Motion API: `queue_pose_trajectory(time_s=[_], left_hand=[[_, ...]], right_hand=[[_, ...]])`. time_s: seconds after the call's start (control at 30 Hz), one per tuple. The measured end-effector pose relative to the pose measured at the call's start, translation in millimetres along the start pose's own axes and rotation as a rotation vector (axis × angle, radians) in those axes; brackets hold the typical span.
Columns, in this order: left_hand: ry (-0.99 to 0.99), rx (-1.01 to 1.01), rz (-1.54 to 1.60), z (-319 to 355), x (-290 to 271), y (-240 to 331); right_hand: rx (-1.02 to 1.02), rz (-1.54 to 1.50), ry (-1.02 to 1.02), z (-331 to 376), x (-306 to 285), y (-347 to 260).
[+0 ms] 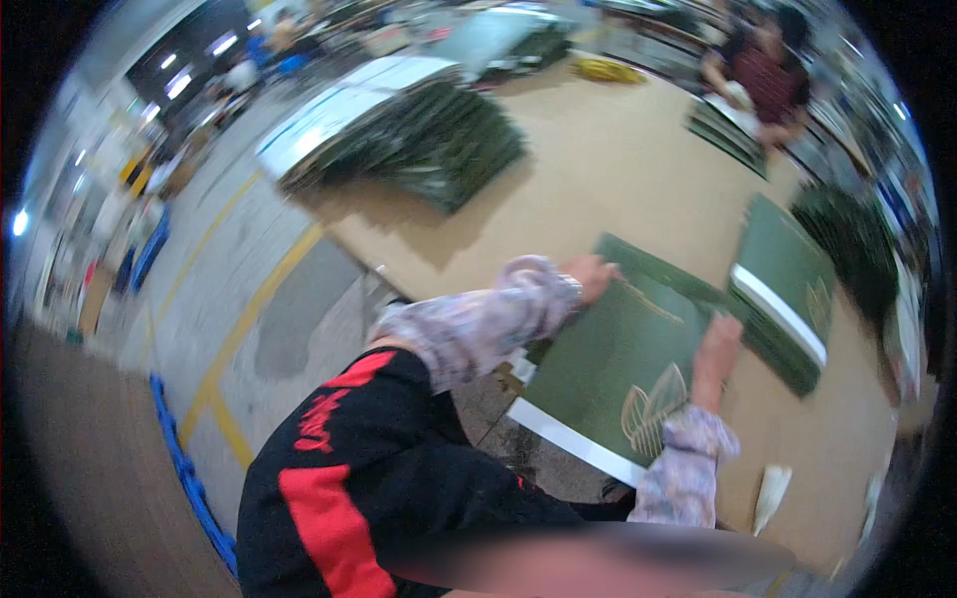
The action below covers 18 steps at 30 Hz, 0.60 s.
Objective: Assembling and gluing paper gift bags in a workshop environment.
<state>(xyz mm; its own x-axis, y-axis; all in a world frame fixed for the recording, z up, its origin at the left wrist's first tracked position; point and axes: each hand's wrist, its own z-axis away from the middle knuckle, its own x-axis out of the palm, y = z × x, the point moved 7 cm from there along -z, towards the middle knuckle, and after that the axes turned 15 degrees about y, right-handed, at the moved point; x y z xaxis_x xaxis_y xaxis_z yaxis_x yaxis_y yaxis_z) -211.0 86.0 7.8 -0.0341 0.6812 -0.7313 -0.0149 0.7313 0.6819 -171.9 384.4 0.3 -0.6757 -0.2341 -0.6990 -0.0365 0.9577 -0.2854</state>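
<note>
A flat green paper bag (608, 374) lies before me, overhanging the table's near edge. It bears a pale gold leaf print at its lower right and a white strip along the near edge. A thin tan line, perhaps a cord, runs near its far end. My left hand (591, 277) is closed on the far left part of the bag, its fingers bent together. At the bag's right edge, my right hand (718, 349) grips it with curled fingers. Just right of that hand lies a stack of similar green bags (783, 289) with a white strip.
The tan table (598, 159) carries a tall pile of green bags (419, 140) at the far left and a yellow bundle (608, 70) at the back. A white cone-shaped piece (771, 495) lies near right. Across the table, a person (768, 75) handles green pieces.
</note>
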Motion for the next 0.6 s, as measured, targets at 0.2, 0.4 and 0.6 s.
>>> queue_pose_trajectory(time_s=[0.2,0.4,0.6], left_hand=[[0.227,-0.121,0.099,-15.1,0.6,-17.9],[0.266,-0.202,0.186,-34.5,38.3,-42.3],[0.384,0.019,0.36,-44.1,21.3,-69.0]], right_hand=[[0.163,-0.033,0.046,1.5,-7.1,2.0],[0.187,-0.296,0.193,8.2,-12.4,19.3],[0.4,-0.323,-0.083,-10.7,5.1,1.9]])
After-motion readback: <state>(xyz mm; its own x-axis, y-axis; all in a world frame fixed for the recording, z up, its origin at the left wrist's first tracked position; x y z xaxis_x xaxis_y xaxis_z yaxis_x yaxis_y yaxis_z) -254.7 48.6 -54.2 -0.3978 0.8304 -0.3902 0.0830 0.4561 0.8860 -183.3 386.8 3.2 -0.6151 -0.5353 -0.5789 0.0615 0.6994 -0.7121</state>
